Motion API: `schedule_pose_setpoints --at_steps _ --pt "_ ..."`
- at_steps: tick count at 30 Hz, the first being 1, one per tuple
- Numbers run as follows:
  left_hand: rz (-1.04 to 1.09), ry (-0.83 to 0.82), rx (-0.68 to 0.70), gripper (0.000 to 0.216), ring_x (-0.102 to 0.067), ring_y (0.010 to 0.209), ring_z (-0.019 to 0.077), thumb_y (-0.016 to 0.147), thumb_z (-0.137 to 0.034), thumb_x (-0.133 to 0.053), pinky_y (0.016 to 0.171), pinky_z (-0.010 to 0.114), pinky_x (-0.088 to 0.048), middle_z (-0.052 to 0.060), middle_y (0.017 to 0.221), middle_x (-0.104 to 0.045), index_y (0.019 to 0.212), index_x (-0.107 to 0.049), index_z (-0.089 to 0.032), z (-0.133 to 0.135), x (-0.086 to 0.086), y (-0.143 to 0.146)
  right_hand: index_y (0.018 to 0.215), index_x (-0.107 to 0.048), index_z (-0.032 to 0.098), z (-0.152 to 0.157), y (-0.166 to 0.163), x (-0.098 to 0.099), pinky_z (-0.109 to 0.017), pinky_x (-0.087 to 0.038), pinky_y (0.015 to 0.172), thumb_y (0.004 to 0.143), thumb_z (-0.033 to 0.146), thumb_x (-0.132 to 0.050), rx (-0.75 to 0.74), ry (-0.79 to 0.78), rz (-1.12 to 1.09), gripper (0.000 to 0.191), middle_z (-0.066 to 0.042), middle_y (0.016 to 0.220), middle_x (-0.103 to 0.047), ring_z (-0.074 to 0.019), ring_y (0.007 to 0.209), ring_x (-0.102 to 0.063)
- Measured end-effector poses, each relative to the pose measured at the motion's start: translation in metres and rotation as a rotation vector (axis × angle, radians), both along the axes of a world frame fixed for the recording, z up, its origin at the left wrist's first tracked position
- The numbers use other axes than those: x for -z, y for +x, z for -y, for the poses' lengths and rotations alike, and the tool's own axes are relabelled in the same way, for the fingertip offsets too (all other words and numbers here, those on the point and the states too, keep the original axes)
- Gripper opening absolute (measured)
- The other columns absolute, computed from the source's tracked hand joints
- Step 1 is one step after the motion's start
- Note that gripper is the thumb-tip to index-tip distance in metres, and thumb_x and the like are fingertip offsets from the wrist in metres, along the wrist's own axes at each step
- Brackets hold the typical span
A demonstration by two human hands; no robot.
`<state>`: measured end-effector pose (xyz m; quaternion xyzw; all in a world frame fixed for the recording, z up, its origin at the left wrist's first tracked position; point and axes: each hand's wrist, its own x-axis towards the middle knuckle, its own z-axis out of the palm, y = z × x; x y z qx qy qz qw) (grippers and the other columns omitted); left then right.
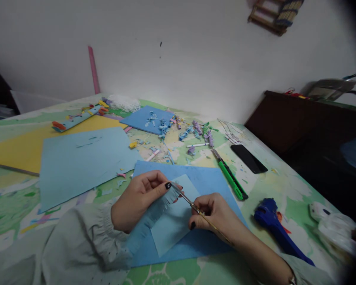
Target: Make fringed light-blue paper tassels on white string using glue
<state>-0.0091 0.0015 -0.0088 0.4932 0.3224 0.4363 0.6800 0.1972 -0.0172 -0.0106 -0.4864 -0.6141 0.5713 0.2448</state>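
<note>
Where the patterned bench (299, 194) spreads toward 10 o'clock of the hands, a yellow sheet (12, 152) lies partly under a large light blue sheet (83, 170). Next comes the left hand (139, 198), its fingers narrow, pinching the upper end of a fringed strip (152, 217) that runs down toward 7 o'clock. At 6 o'clock, a 4-sided pale blue piece (175, 227) lies tilted on a darker blue sheet (212, 178), which reaches under the 2 hands. Scissors (186, 198) point between 10 and 11 o'clock, tips at the strip, just beside the left fingers; whether the blades are apart, I cannot tell. The right hand (215, 215) curls its fingers around the scissors' handles. Farther right, a green utility knife (231, 180) lies at 2 o'clock, blade toward 11, near a black phone (249, 158); a blue tool (281, 235) rests at 4 o'clock.
</note>
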Motion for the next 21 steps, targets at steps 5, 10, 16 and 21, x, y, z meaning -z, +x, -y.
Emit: schedule_pose_setpoints --at_steps 5,10,16,21 --pt "-0.012 0.005 -0.006 0.016 -0.065 0.083 0.0205 0.08 -0.027 -0.062 0.074 0.031 -0.048 0.009 0.086 -0.072 0.074 -0.054 -0.014 -0.0004 0.0001 -0.0003 0.051 -0.047 0.014 0.0 0.0002 -0.0003 -0.021 -0.013 0.042 0.053 0.043 -0.08 0.0 -0.002 0.006 0.044 0.008 0.046 -0.031 -0.0047 0.046 -0.023" --pt "-0.014 0.009 -0.003 0.016 -0.066 0.082 0.0203 0.08 -0.026 -0.061 0.073 0.031 -0.049 0.01 0.086 -0.072 0.074 -0.054 -0.014 0.0009 0.0003 -0.0003 0.051 -0.048 0.014 -0.0009 0.0011 0.0017 -0.021 -0.014 0.042 0.052 0.043 -0.08 -0.009 -0.002 0.003 0.044 0.008 0.046 -0.031 -0.0047 0.046 -0.024" --pt "-0.013 -0.004 -0.009 0.017 -0.065 0.083 0.0215 0.079 -0.027 -0.062 0.073 0.032 -0.049 0.011 0.089 -0.071 0.074 -0.054 -0.014 0.0008 0.0004 -0.0006 0.051 -0.047 0.014 -0.0011 0.0016 0.0038 -0.022 -0.013 0.042 0.051 0.045 -0.08 -0.001 0.016 0.023 0.045 0.008 0.045 -0.03 -0.0046 0.046 -0.023" --pt "-0.009 -0.019 -0.013 0.018 -0.065 0.077 0.0193 0.078 -0.027 -0.064 0.071 0.031 -0.049 0.011 0.087 -0.072 0.072 -0.053 -0.014 0.0011 -0.0024 0.0003 0.051 -0.045 0.015 0.0004 0.0012 0.0012 -0.022 -0.013 0.043 0.052 0.048 -0.079 -0.02 0.013 0.002 0.048 0.008 0.046 -0.029 -0.0049 0.047 -0.022"
